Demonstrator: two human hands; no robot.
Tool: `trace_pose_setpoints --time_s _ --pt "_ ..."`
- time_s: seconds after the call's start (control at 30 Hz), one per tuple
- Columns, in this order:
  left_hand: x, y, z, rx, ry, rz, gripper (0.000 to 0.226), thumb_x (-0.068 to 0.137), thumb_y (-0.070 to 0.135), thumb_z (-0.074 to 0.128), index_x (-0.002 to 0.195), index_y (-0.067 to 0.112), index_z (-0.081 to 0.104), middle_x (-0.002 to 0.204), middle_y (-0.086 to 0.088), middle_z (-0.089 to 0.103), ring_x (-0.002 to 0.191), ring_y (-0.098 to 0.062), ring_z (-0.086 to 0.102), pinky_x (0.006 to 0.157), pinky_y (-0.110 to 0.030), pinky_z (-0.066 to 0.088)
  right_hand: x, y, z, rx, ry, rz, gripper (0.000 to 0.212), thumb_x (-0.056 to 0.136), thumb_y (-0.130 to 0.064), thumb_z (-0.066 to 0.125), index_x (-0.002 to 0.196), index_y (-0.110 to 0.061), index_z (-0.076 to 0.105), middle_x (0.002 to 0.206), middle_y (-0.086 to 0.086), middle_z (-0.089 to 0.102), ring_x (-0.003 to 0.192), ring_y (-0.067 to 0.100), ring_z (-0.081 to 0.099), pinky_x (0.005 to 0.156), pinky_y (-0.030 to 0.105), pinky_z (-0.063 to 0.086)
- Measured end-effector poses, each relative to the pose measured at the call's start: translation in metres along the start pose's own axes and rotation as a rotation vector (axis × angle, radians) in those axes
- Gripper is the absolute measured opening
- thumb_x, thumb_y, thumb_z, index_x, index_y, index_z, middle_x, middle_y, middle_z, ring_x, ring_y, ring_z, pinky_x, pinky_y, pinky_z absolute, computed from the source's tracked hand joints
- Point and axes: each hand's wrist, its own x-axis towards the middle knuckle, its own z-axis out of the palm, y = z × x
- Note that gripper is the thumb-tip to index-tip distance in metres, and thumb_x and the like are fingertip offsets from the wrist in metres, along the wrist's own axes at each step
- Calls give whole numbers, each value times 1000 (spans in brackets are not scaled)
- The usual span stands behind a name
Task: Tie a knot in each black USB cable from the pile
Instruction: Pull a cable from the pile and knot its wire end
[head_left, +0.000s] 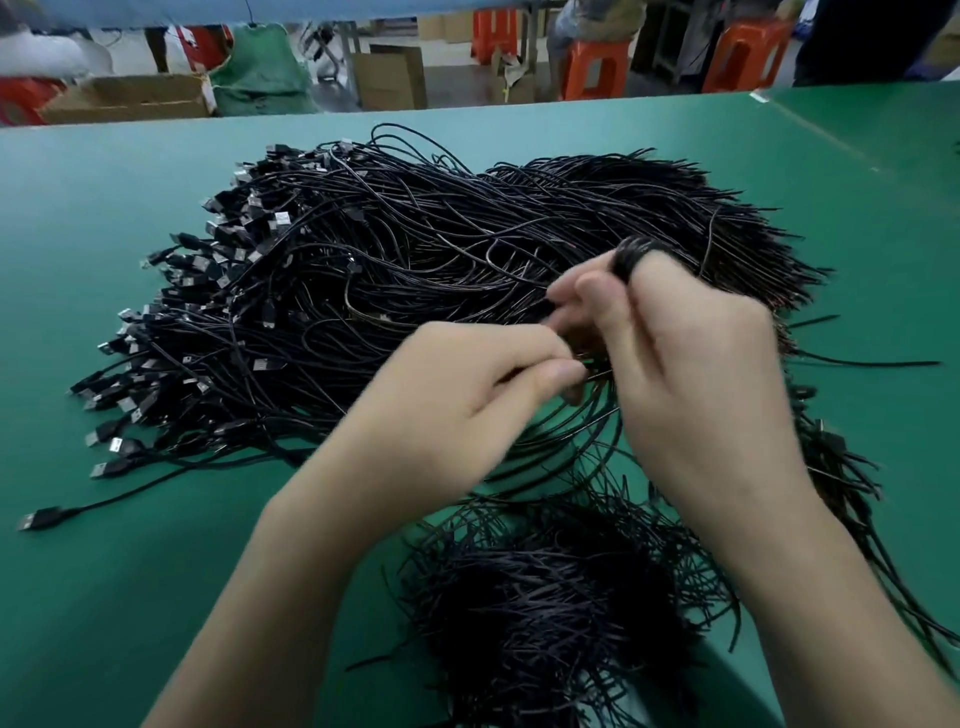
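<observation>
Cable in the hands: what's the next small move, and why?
Probably feed the strand pinched by the left hand through the loop of cable that looks wound round a finger of the right hand, then pull snug. Both hands meet over the pile; no knot shows.

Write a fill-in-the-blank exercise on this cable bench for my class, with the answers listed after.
1. The large pile of cables lies on a table whose colour is ____.
2. Its plugs cluster on the picture's ____ side.
3. The stools behind the table are coloured ____.
4. The left hand and right hand pinch a cable whose colour is ____.
Answers: green; left; orange; black.
</observation>
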Motion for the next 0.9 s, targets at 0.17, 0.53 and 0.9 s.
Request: trace_pose_setpoints --time_s 0.17,0.53,0.9 --pt "-4 -6 -28 93 78 51 19 93 43 70 81 31 79 75 7 69 75 -17 66 67 -36 49 -2 0 7 184 -463 193 49 107 -45 36 77 -17 62 59 -11 54 54 8 46 58 30 36" --pt "-3 -14 -28 -153 426 -97 37 69 50 86 98 31 73 87 8 70 80 -9 67 74 -20 48 -3 15 -7 723 -839 200 30 106 -19 40 109 -8 67 65 -6 52 64 13 46 70 21 42" --pt "-2 -10 -14 -660 61 -164 19 91 26 69 105 20 81 88 -11 80 81 -13 78 76 -17 58 -2 11 3 928 -752 239 35 107 -17 36 117 1 64 92 13 77 76 18 68 75 29 53"
